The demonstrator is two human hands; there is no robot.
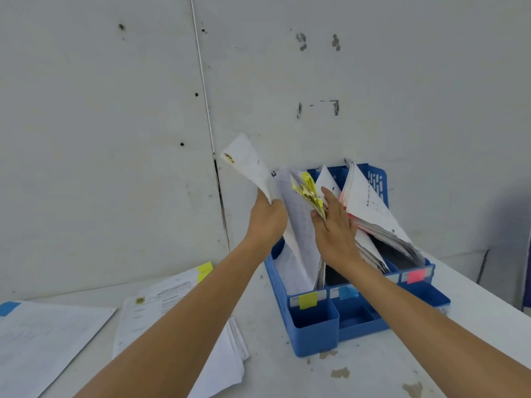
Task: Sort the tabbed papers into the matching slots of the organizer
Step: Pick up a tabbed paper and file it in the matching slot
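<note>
Head view. Item: blue plastic organizer [313, 331], standing on a white table [373, 374] right of centre, its far side against a scuffed grey wall [115, 110]. Three slots side by side, each with a coloured label on the near rim: yellow label [308, 300] left, blue label [347, 291] middle, pink label [416, 275] right. Left slot: yellow-tabbed papers [307, 188] standing upright with a large white page in front of them. Middle slot: few sheets, mostly hidden by the right forearm. Right slot: thick pink-tabbed bundle [373, 205] fanned and leaning right. Left hand [268, 214]: fingers curled round the lower edge of a single sheet [247, 162], which is raised above the left slot and tilted up to the left; its tab colour cannot be told. Right hand [336, 225]: fingers straight, laid flat against the yellow-tabbed papers, thumb at their near edge. On the table to the left, well apart from the organizer: a flat stack topped by a printed page with a yellow tab [205, 270], and further left a page with a blue tab [8, 307], partly out of frame.
</note>
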